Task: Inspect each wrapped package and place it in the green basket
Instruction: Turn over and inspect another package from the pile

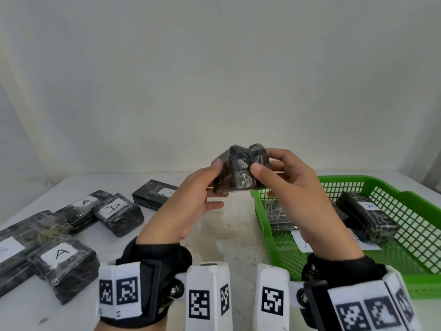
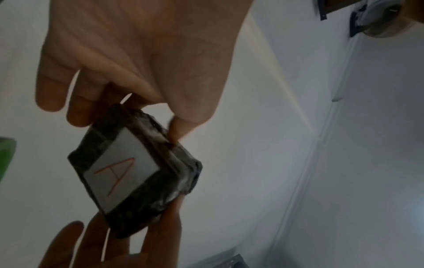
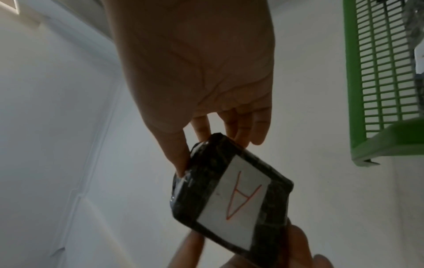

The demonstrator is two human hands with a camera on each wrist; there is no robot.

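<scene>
A small black wrapped package (image 1: 241, 170) is held up in the air between both hands, above the table's middle. My left hand (image 1: 202, 187) pinches its left side with thumb and fingers. My right hand (image 1: 279, 173) pinches its right side. Both wrist views show the package's underside (image 2: 135, 168) (image 3: 231, 204) bearing a white label with a red letter A. The green basket (image 1: 417, 237) stands on the table at the right, just beside the right hand, and holds several wrapped packages (image 1: 367, 218).
Several black wrapped packages with white A labels (image 1: 62, 266) (image 1: 118, 216) (image 1: 155, 197) lie on the white table (image 1: 229, 237) at the left. A plain pale wall rises behind the table.
</scene>
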